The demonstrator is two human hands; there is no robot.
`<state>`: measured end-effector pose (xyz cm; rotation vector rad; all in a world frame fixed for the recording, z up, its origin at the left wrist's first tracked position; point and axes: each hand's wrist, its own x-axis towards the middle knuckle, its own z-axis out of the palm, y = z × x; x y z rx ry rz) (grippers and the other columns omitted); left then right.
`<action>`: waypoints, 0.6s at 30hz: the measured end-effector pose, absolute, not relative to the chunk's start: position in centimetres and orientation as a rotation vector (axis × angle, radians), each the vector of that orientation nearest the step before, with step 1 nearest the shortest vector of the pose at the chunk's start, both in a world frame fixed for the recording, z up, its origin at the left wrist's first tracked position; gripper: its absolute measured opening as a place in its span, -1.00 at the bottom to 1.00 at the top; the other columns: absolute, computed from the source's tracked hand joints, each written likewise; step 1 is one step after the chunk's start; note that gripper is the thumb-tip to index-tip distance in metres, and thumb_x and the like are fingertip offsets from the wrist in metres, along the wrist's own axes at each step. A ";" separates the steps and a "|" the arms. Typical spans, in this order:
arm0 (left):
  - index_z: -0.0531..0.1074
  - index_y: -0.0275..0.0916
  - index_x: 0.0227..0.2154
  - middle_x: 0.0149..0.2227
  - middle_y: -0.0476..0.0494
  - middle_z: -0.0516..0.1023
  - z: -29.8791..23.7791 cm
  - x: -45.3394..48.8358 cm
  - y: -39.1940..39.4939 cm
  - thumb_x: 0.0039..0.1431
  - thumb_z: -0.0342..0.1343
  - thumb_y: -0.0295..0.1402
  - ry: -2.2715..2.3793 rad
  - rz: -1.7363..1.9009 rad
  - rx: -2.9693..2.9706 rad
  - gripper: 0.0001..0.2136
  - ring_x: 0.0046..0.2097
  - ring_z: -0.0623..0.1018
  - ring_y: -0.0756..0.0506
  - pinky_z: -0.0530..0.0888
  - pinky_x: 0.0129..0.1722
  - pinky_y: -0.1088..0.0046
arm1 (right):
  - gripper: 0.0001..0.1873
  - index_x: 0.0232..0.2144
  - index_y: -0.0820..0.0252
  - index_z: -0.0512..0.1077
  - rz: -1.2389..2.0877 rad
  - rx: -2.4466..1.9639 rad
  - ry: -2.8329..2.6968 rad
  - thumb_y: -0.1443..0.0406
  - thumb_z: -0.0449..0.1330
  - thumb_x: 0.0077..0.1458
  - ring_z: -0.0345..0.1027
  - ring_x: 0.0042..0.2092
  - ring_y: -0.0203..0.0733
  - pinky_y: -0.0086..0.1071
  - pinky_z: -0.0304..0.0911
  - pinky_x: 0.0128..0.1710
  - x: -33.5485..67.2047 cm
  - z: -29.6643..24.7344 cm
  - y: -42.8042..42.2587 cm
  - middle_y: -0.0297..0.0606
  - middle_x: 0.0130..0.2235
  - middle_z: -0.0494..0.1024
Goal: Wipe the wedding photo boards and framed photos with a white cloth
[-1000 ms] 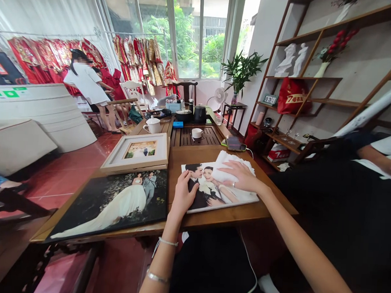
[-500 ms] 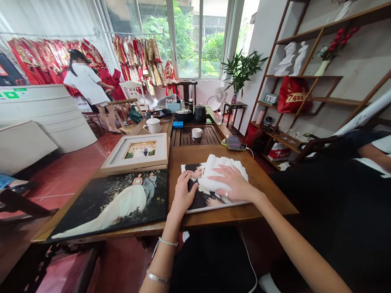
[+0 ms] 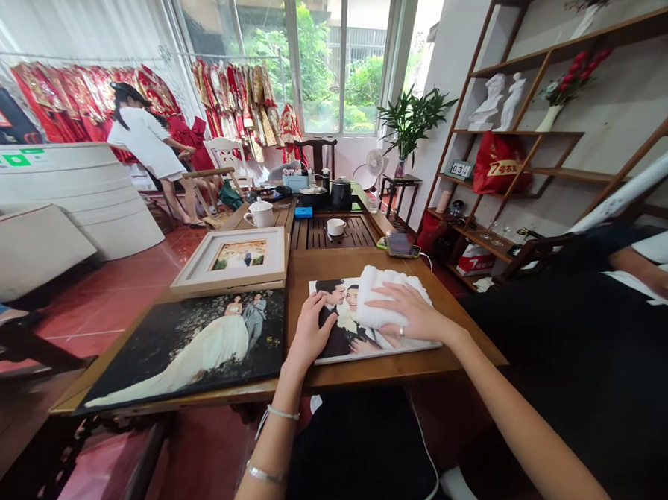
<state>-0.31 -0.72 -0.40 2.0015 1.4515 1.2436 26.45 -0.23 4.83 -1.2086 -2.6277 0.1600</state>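
A glossy wedding photo print [image 3: 338, 336] lies flat on the wooden table [image 3: 459, 316] in front of me. My left hand [image 3: 312, 331] rests on the print's near left corner, fingers spread flat, holding it down. My right hand [image 3: 412, 314] lies palm down on a folded white cloth [image 3: 379, 293] that sits on the print's right half, fingers stretched over it. A ring shows on that hand.
A large dark wedding canvas [image 3: 194, 347] and a white framed photo [image 3: 236, 260] lie left of the print. Behind are a tea tray with a white mug [image 3: 262, 213], a kettle [image 3: 341, 194] and a phone [image 3: 400, 244]. A person's arm [image 3: 655, 270] is at right; another person [image 3: 146, 147] stands by red garments.
My right hand and the cloth slid left across the print half a second ago, then back a little to the right. The left hand has stayed on the corner.
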 end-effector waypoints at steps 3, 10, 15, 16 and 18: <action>0.45 -0.19 -0.02 0.15 -0.27 0.44 -0.5 -0.4 -0.7 0.11 0.15 -0.36 1.448 1.252 2.002 -0.66 0.26 0.34 -0.23 0.22 0.27 0.07 | -0.41 0.18 -0.13 0.33 0.113 -1.297 -2.581 -0.01 0.17 0.11 0.00 0.29 0.15 0.13 -0.11 0.23 25.9 5.0 2.6 -0.22 0.27 0.27; 0.44 -0.25 -0.02 0.15 -0.31 0.43 -0.6 0.0 -0.7 0.22 0.00 -0.38 1.495 1.270 1.976 -0.71 0.24 0.36 -0.20 0.22 0.28 0.10 | -0.48 0.17 -0.10 0.35 0.062 -1.371 -2.535 0.01 0.08 0.20 -0.04 0.28 0.18 0.14 -0.11 0.22 23.2 5.0 2.2 -0.22 0.27 0.28; 0.47 -0.28 -0.04 0.13 -0.31 0.45 -0.4 0.3 -0.7 0.29 -0.15 -0.39 1.498 1.290 1.936 -0.67 0.22 0.38 -0.16 0.21 0.29 0.14 | -0.51 0.17 -0.16 0.34 0.079 -1.137 -2.624 0.01 0.07 0.22 -0.03 0.29 0.14 0.15 -0.19 0.24 22.7 5.1 -3.1 -0.25 0.28 0.26; 0.47 -0.30 -0.04 0.14 -0.32 0.44 -0.3 0.3 -0.7 0.29 -0.16 -0.39 1.497 1.287 1.935 -0.66 0.22 0.38 -0.17 0.21 0.30 0.14 | -0.52 0.17 -0.17 0.34 0.091 -1.100 -2.635 0.01 0.07 0.22 -0.02 0.29 0.13 0.15 -0.20 0.25 22.8 5.2 -4.1 -0.25 0.28 0.26; 0.47 -0.34 -0.04 0.14 -0.36 0.43 -0.3 0.3 -0.7 0.28 -0.16 -0.40 1.498 1.281 1.938 -0.66 0.23 0.37 -0.18 0.21 0.30 0.15 | -0.52 0.17 -0.19 0.33 0.124 -1.049 -2.654 0.02 0.09 0.22 -0.02 0.29 0.11 0.14 -0.21 0.25 23.0 5.5 -5.9 -0.25 0.27 0.27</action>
